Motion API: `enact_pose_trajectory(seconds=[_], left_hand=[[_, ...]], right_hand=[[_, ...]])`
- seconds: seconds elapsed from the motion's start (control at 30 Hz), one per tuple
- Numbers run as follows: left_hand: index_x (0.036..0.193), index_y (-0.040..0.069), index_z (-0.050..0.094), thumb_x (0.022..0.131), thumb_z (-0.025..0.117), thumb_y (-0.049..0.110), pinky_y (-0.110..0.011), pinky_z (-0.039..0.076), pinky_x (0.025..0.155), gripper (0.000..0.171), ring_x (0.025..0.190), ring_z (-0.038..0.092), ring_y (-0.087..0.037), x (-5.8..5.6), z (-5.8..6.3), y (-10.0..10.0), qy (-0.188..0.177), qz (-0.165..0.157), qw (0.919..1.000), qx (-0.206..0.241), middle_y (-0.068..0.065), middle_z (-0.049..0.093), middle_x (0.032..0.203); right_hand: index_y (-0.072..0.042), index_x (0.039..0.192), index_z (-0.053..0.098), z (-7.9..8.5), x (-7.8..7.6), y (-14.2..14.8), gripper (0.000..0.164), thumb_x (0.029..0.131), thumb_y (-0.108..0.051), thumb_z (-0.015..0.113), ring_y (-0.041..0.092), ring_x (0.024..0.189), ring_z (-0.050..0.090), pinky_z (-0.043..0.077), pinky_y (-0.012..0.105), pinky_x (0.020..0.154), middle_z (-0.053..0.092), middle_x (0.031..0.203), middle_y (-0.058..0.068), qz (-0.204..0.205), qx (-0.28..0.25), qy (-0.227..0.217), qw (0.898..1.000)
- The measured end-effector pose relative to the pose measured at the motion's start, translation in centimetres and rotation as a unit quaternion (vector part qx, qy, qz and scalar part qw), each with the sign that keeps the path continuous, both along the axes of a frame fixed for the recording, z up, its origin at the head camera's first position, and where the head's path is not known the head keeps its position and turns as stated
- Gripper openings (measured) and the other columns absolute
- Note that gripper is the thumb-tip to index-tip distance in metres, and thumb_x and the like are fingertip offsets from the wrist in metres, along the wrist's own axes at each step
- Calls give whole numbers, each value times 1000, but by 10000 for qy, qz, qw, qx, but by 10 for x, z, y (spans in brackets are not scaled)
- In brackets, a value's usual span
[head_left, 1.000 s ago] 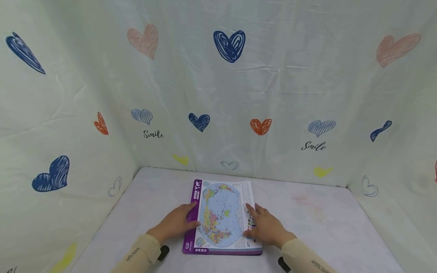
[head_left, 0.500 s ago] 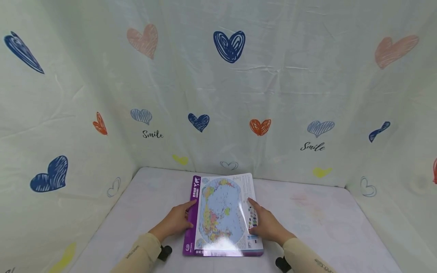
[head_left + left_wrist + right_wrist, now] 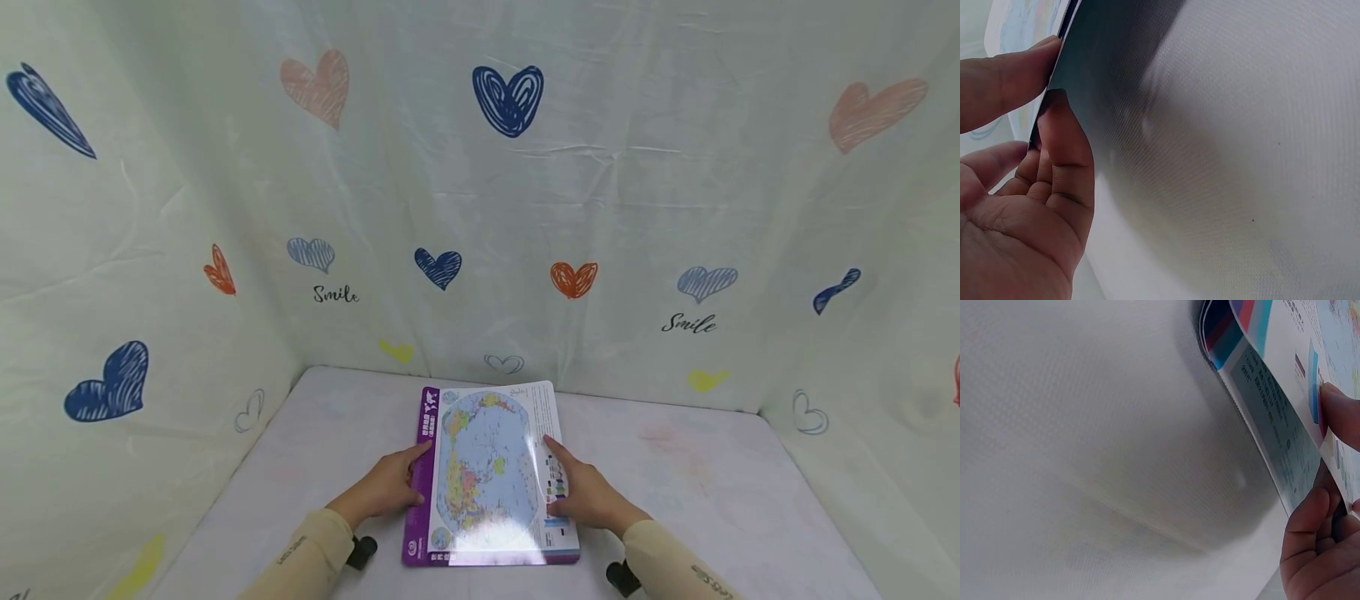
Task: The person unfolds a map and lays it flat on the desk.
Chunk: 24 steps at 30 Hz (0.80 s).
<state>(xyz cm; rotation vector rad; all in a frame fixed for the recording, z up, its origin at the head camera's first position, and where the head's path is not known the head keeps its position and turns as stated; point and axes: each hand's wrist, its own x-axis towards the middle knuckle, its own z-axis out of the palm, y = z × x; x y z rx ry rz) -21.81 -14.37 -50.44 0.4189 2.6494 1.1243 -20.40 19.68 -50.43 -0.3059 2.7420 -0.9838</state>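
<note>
A world map sheet [image 3: 480, 458] with a purple border lies between both hands, its far edge raised in the head view. My left hand [image 3: 381, 485] grips its left edge, index finger and thumb on top. In the left wrist view the thumb [image 3: 1016, 84] presses the printed face while the other fingers curl beneath. On the opposite edge my right hand [image 3: 596, 497] pinches the map the same way. Under the map's right side, the right wrist view shows a second layer with a teal, text-covered face [image 3: 1272, 419], a gap between the two. Glare whitens the near edge.
A white table [image 3: 675, 467] carries the map near its front, with a faint pink stain to the right. White curtains [image 3: 615, 208] printed with hearts and "Smile" enclose the back and sides. Dark wrist devices [image 3: 362, 552] sit below the cuffs.
Both hands have gone from resting on the map to gripping its side edges. The map has risen slightly and tilted, and glare now shows along its near edge.
</note>
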Motion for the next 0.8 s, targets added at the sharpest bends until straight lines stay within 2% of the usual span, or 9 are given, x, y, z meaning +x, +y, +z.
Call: enact_pose_trajectory(seconds=[0.17, 0.5, 0.6, 0.73, 0.8], left_hand=[[149, -6, 38, 74, 82, -3, -46, 51, 88, 87, 89, 56, -19, 1, 1, 0, -16, -18, 10000, -10, -28, 52, 136], [149, -5, 38, 74, 82, -1, -43, 49, 84, 88, 84, 53, -18, 0, 1, -2, 54, -110, 9999, -44, -22, 56, 130], [149, -6, 37, 74, 82, -2, -38, 48, 76, 88, 77, 52, -17, -1, 1, -3, 56, -139, 9999, -7, -17, 60, 116], [150, -6, 36, 74, 81, -2, -33, 46, 69, 88, 70, 50, -17, -2, 0, -3, 46, -176, 9998, 48, -10, 59, 100], [149, -7, 36, 73, 80, -3, -33, 46, 67, 88, 69, 50, -17, -3, 0, -4, 70, -187, 9998, 70, -11, 60, 103]], right_hand=[[-13, 159, 24, 2, 1, 0, 108, 71, -5, 86, 17, 71, 57, 52, 38, 71, 62, 95, 8, -7, -8, -70, 10000], [-15, 159, 25, 5, 0, 4, 109, 70, -5, 86, 17, 71, 55, 50, 39, 75, 63, 98, 9, -36, 35, 47, 10000], [-15, 159, 25, 5, -1, 6, 109, 70, -6, 87, 17, 73, 55, 49, 40, 77, 64, 100, 9, -20, 98, 130, 9999], [-16, 159, 25, 10, -1, 10, 108, 71, -7, 86, 17, 73, 55, 49, 42, 79, 65, 101, 9, -68, 130, 192, 9997], [-18, 159, 25, 13, -2, 13, 107, 72, -8, 86, 17, 73, 55, 49, 41, 78, 65, 102, 9, -128, 154, 168, 9997]])
